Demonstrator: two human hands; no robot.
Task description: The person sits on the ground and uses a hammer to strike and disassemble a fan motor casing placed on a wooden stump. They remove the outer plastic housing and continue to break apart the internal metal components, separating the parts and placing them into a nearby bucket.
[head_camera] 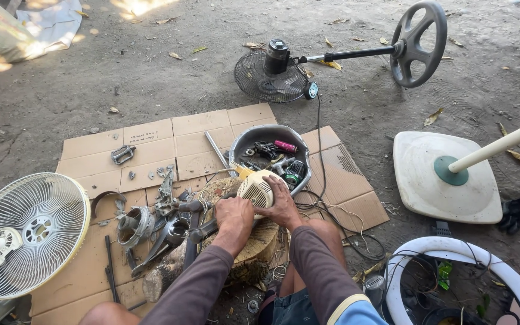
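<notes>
A cream vented fan motor housing (255, 189) rests on a wooden stump (254, 244) in front of me. My right hand (283, 203) is clasped over the housing's right side. My left hand (233, 215) is closed around the handle of a dark metal tool (203, 230) that lies across the stump, right beside the housing. Both forearms in brown sleeves reach up from the bottom of the view.
Flattened cardboard (151, 147) covers the dirt. A grey metal bowl (272, 150) of tools and parts sits behind the stump. Pliers and scrap parts (160, 219) lie left. A white fan grille (25, 232), a dark fan (275, 75), a white fan base (443, 177) and black gloves (516, 212) surround me.
</notes>
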